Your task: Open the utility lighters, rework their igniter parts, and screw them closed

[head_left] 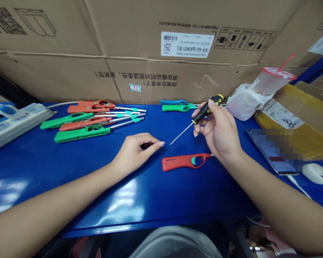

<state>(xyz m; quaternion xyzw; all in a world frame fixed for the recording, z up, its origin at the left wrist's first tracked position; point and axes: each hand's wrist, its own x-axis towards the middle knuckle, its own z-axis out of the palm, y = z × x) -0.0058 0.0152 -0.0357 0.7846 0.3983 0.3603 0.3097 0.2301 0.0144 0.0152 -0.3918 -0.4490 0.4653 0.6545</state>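
A screwdriver (204, 113) with a black and yellow handle is held in my right hand (222, 130), its thin shaft slanting down to the left. Close to the screwdriver's tip, my left hand (138, 148) has thumb and fingertips pinched together; anything between them is too small to make out. Below both hands a red long-nosed lighter (179, 162) with a teal trigger lies flat on the blue table (148, 200). My right wrist covers most of its metal nozzle.
Several red and green lighters (83, 134) lie grouped at the left, beside a white power strip (24, 122). Blue and green lighters (176, 108) lie at the back. A phone (274, 152), a bagged drink cup (271, 80) and a yellow-taped package (307, 122) occupy the right. Cardboard (140, 39) walls the back.
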